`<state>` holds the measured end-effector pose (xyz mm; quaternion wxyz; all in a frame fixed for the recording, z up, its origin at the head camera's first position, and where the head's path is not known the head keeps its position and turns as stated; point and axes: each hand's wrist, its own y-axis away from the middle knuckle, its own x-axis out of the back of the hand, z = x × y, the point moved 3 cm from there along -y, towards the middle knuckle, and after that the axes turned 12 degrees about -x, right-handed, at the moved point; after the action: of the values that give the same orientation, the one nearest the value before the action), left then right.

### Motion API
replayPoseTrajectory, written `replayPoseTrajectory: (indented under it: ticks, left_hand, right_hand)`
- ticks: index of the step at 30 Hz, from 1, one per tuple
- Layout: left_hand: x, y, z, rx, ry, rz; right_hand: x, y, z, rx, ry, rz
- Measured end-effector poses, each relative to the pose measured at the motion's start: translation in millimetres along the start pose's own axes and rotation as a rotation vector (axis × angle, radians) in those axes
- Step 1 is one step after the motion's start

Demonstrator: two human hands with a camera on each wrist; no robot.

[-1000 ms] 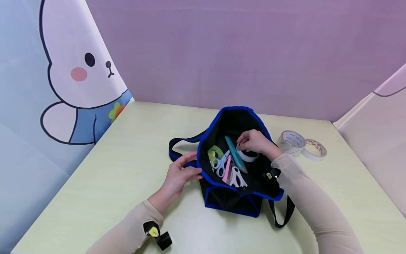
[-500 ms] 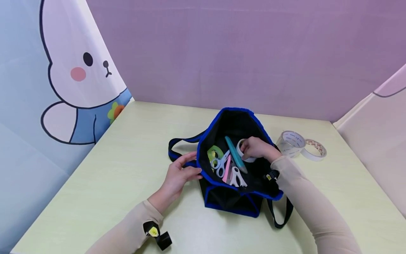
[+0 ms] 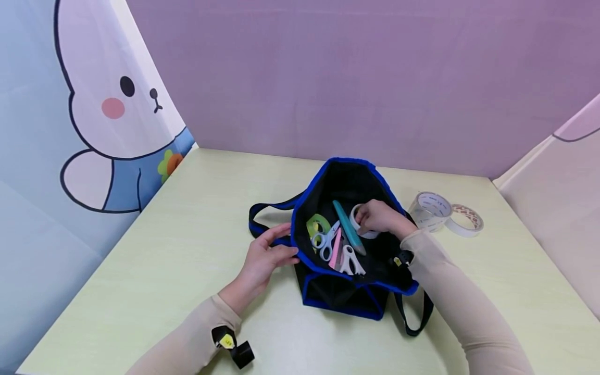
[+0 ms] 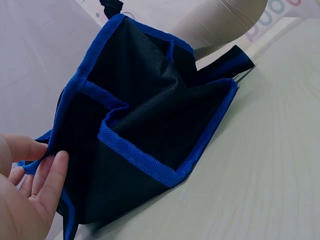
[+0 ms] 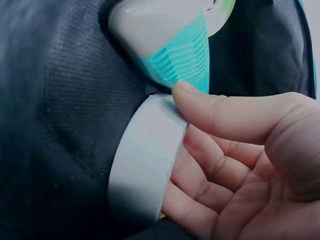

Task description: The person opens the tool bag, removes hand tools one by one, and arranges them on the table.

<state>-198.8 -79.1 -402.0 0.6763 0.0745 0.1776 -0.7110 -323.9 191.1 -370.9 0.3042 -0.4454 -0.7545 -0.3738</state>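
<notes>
A black tote bag with blue trim [image 3: 313,187] stands with its mouth turned up toward the head camera. My left hand [image 3: 263,258] pinches its left rim between thumb and fingers. Inside the bag, my right hand [image 3: 378,216] grips a white tape roll [image 5: 142,160], thumb on the near edge and fingers in the ring. Right against the roll lies a teal and grey utility knife [image 3: 349,228]. Left of it are a green tape roll [image 3: 311,227], light blue scissors [image 3: 320,240], a pink utility knife [image 3: 335,250] and white-handled scissors [image 3: 348,263].
A clear tape roll [image 3: 428,211] and a flatter tape roll [image 3: 474,221] rest on the pale table [image 3: 187,260], to the bag's right. Straps [image 3: 255,219] loop out at both sides. Empty outer pockets [image 4: 165,135] face the front. A purple backdrop [image 3: 300,78] stands behind.
My right hand has come down from above the white tape roll and now grips it. The left hand stays on the rim, and the bag keeps its place.
</notes>
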Motion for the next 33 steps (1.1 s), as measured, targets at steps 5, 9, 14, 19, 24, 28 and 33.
replayPoseTrajectory:
  ticks: [5,9,14,19,24,28,33]
  left_hand:
    - [-0.2,0.1,0.3,0.0,0.002,0.002]
    - [-0.1,-0.1,-0.1,0.0,0.001,0.001]
    - [0.1,-0.2,-0.7,-0.003,0.004,-0.001]
    - [-0.1,0.0,-0.8,-0.015,-0.001,-0.007]
    - [-0.2,0.6,0.0,-0.018,-0.002,0.0]
    - [-0.3,0.7,0.5,-0.014,-0.006,-0.001]
    - [0.2,0.2,0.1,-0.01,-0.01,-0.008]
  right_hand:
    - [0.3,1.4,0.3,0.013,-0.018,0.023]
    - [0.4,2.4,0.5,0.013,-0.03,0.034]
    - [1.1,3.6,-0.3,0.028,-0.019,0.062]
    - [3.3,5.6,-2.5,0.035,-0.029,0.087]
    - [7.9,9.2,-7.9,0.028,-0.083,0.094]
    - [13.0,13.0,-13.1,0.01,-0.121,0.087]
    - [19.9,20.0,-22.2,0.017,-0.152,0.116]
